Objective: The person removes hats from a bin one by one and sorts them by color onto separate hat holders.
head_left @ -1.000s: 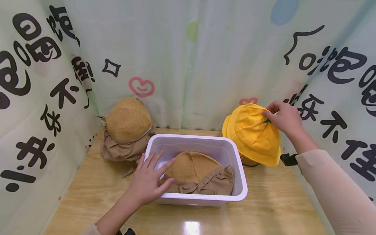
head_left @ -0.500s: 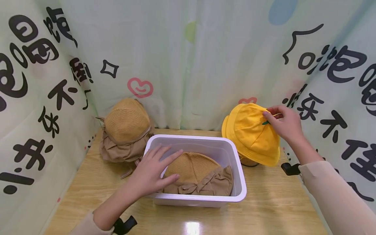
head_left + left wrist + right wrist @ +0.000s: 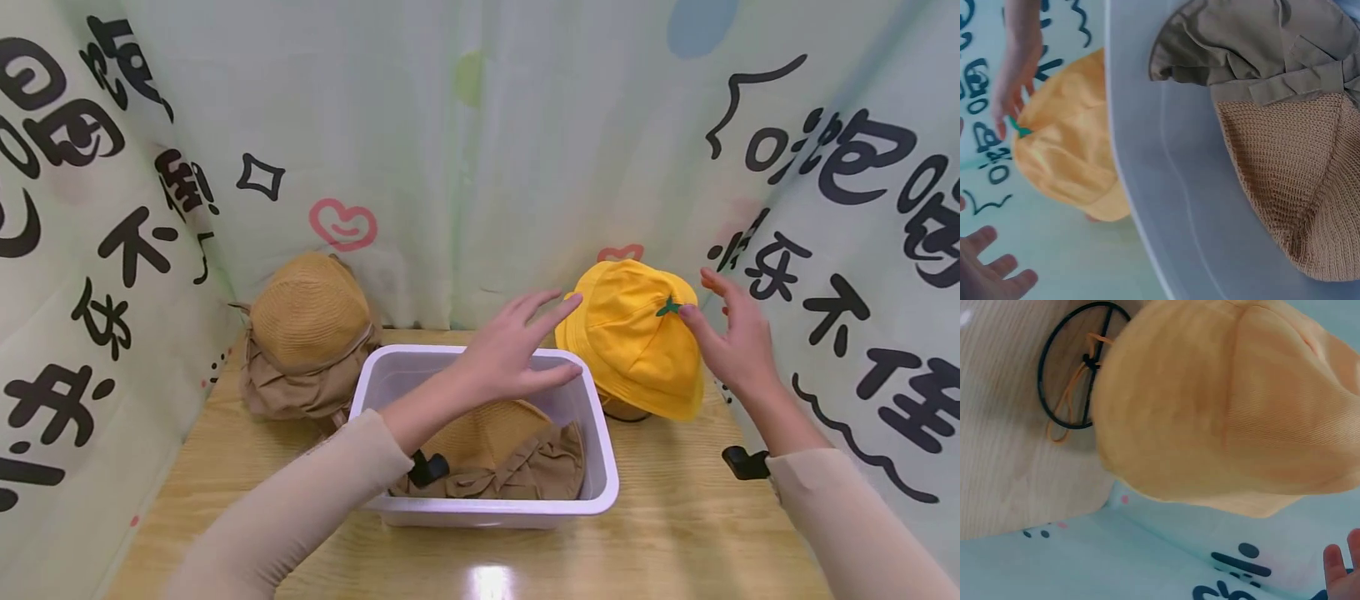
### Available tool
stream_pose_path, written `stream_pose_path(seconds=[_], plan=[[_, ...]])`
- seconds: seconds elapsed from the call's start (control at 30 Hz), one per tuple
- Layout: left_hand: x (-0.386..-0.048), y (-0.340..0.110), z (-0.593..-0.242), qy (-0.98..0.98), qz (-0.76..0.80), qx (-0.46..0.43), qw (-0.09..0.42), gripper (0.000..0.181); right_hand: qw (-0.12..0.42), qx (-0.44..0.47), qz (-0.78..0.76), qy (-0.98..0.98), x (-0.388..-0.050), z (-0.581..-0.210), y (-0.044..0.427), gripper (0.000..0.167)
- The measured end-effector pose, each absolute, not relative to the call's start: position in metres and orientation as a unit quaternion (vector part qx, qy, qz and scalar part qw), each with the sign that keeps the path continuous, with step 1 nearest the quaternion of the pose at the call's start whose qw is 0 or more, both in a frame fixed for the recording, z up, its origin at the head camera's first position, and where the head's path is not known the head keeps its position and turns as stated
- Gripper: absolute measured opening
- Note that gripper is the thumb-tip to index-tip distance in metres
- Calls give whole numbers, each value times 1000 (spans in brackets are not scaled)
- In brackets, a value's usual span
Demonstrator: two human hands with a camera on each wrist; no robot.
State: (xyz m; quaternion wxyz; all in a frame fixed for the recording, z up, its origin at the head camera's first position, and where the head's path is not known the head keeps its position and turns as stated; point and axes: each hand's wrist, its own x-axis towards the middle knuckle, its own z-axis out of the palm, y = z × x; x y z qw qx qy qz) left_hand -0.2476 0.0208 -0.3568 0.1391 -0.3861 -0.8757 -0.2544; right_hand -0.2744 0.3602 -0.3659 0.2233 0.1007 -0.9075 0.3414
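Note:
A yellow bucket hat (image 3: 622, 342) with a green sprout on its crown sits at the back right, its brim facing left. My right hand (image 3: 742, 350) is beside the crown, fingers spread, thumb by the sprout; whether the thumb touches it, I cannot tell. In the right wrist view its fingertips (image 3: 1335, 569) stand apart from the hat. Over the white bin (image 3: 517, 507) my left hand (image 3: 504, 354) reaches with straight fingers, near the yellow brim and holding nothing. Inside the bin lies a straw sun hat (image 3: 1285, 156) with a brown cloth brim and bow.
Another straw hat (image 3: 311, 312) with a brown cloth brim stands at the back left. Beneath the yellow hat, a black wire ring base (image 3: 1044, 369) with an orange cord shows on the wooden table (image 3: 675, 517). A printed curtain (image 3: 405, 125) encloses the back and sides.
My left hand has moved from the bin's left side rightward and up, toward the yellow hat. My right hand has loosened its pinch on the hat's crown and spread its fingers.

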Motion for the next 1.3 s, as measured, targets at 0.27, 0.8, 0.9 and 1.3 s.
stream_pose_path(seconds=[0.27,0.8,0.9,1.3], plan=[[-281,62,-381,-889,-226,-370,146,94,240,138,391,-878,-269,-385,370,49],[-309,120,-406,-913,-250,-320,29,102,194,165,400,-880,-281,-401,370,46],[-311,130,-405,-914,-250,-320,17,103,182,172,404,-880,-285,-400,372,46],[-325,162,-402,-914,-264,-305,-35,116,81,79,434,-894,-299,-395,374,57]])
